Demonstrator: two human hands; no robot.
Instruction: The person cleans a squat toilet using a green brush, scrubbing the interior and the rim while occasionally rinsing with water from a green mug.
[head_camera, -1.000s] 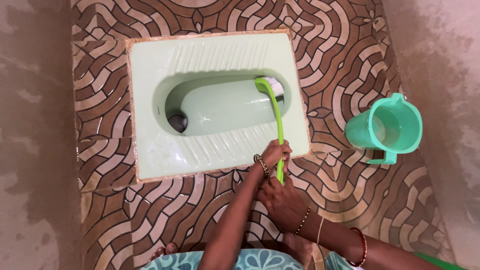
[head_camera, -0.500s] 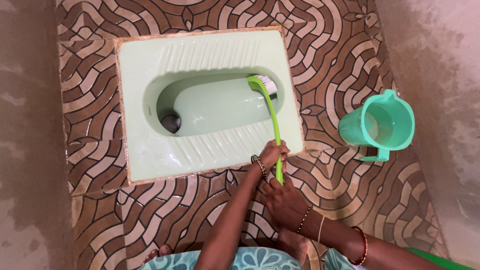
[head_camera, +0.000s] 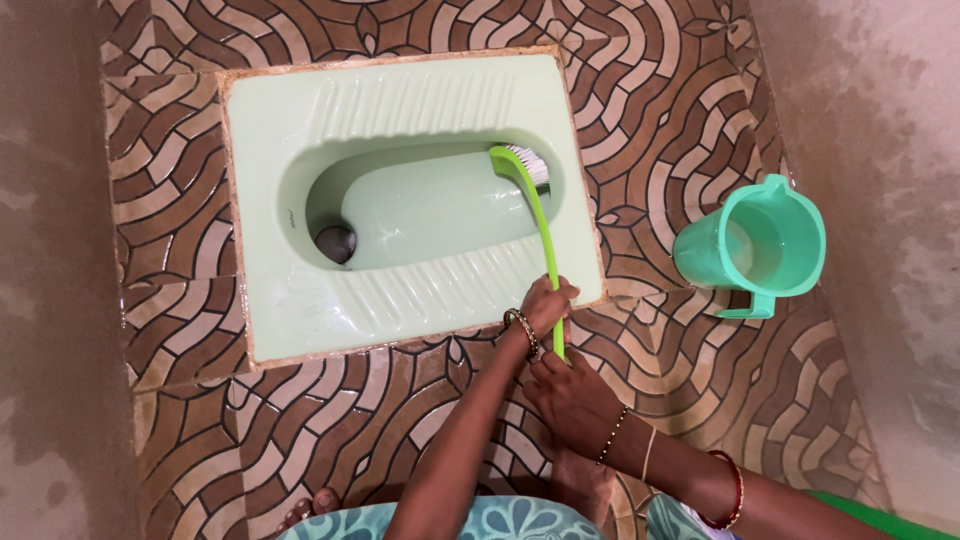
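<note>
A pale green squat toilet pan is set into the brown patterned tile floor. A bright green long-handled brush reaches into its bowl, white bristles pressed against the bowl's right inner wall. My left hand grips the handle higher up, near the pan's lower right rim. Just below it, my right hand holds the handle's end. Both wrists wear bangles.
A teal plastic jug stands on the tiles to the right, close to the wall. Rough plastered walls rise on the left and right. The drain hole lies at the bowl's left end. My toes show at the bottom edge.
The view has drifted so the pan and jug sit slightly further left. Both hands keep their grip on the brush, whose head stays at the bowl's right wall.
</note>
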